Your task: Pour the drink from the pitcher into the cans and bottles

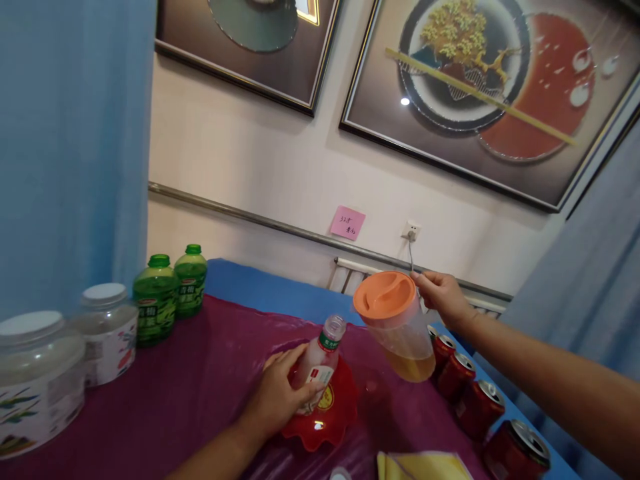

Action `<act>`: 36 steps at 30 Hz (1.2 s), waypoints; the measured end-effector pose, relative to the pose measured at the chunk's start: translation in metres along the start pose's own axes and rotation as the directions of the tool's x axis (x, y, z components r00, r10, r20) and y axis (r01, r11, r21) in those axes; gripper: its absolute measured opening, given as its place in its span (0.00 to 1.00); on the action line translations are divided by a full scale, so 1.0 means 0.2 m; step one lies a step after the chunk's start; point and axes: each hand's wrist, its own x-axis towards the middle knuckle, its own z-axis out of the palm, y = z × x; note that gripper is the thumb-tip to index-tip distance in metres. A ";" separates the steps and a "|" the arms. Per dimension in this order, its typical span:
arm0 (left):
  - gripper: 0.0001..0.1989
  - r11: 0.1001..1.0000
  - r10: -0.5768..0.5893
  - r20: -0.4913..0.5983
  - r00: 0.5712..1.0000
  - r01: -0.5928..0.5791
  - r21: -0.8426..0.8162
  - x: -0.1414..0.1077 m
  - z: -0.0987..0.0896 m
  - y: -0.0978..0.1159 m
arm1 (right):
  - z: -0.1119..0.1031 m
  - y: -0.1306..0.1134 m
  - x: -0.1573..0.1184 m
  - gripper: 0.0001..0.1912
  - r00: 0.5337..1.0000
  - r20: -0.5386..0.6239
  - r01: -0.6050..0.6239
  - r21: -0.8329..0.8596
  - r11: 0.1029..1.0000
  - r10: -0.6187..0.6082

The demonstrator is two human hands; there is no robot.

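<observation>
My left hand [280,393] is wrapped round a clear plastic bottle [317,370] with a green neck band and a white label. The bottle has no cap on and leans a little to the right, over a red scallop-edged plate [345,410]. In my right hand [443,297] is the handle of a see-through pitcher [400,340] with an orange lid. Amber liquid lies in the bottom of the pitcher, which is tilted and held in the air right of the bottle. The two vessels are apart.
Several red cans [480,407] line the table's right side. Two green bottles [155,303] and two white-lidded jars [107,333] stand at the left. A folded yellow cloth [423,465] and a white cap [340,474] lie at the front of the purple cover [200,400].
</observation>
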 end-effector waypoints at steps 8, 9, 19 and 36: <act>0.34 1.000 -0.006 0.017 1.000 0.006 -0.024 0.00 0.02 -0.02 | 0.01 -0.08 0.04 0.32 0.995 0.064 0.081 -0.153 0.985 -0.071; 0.34 0.999 -0.005 0.018 1.000 0.005 -0.031 0.00 0.02 -0.02 | 0.00 -0.08 0.04 0.32 0.994 0.068 0.090 -0.167 0.982 -0.080; 0.34 0.997 -0.027 0.027 0.999 0.029 -0.071 -0.01 0.02 -0.01 | 0.01 -0.09 0.08 0.33 0.988 0.111 0.125 -0.192 0.973 -0.106; 0.35 0.996 -0.049 0.026 0.998 0.051 -0.071 -0.01 0.01 0.00 | 0.03 -0.16 0.10 0.33 0.975 0.151 0.194 -0.237 0.952 -0.161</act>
